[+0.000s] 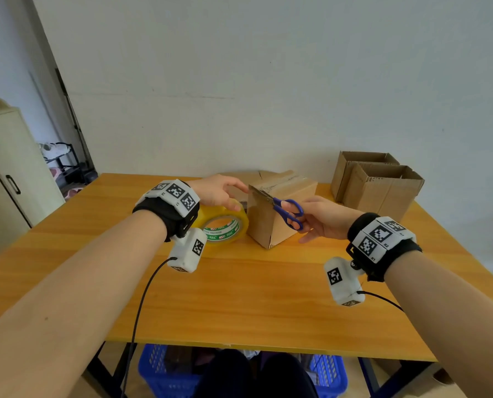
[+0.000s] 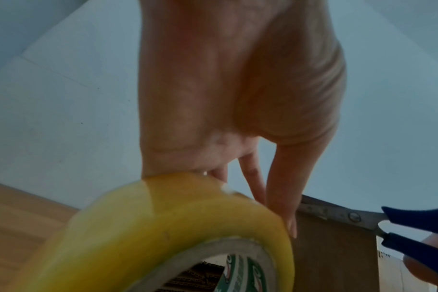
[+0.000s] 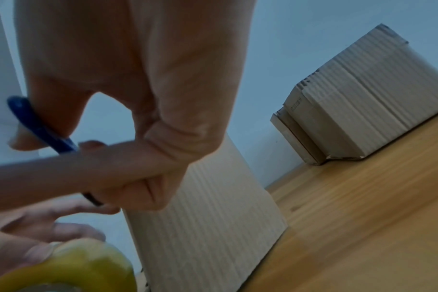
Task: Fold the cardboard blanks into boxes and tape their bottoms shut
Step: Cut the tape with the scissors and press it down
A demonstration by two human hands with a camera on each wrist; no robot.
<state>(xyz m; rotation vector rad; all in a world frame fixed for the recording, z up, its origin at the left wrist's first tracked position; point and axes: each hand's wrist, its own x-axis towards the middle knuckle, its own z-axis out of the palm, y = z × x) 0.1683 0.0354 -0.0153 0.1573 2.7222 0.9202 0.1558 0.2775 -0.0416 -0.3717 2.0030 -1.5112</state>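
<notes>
A brown cardboard box (image 1: 268,222) stands on the wooden table (image 1: 239,297), with clear tape along its top seam. My left hand (image 1: 219,192) holds a yellowish tape roll (image 1: 225,225) just left of the box; the thumb presses on the roll and a finger reaches to the box's top corner. My right hand (image 1: 322,218) grips blue-handled scissors (image 1: 289,212), whose blades lie at the box's upper left edge. The left wrist view shows the tape roll (image 2: 163,227), the scissors (image 2: 350,217) and the box (image 2: 333,256). The right wrist view shows the scissors' handle (image 3: 38,126) and the box (image 3: 213,217).
Two open-topped folded boxes (image 1: 380,185) stand at the table's back right, by the wall. Flat cardboard (image 1: 251,176) lies behind the box in work. A blue basket (image 1: 165,372) sits under the table, and a cabinet (image 1: 10,173) stands at the left.
</notes>
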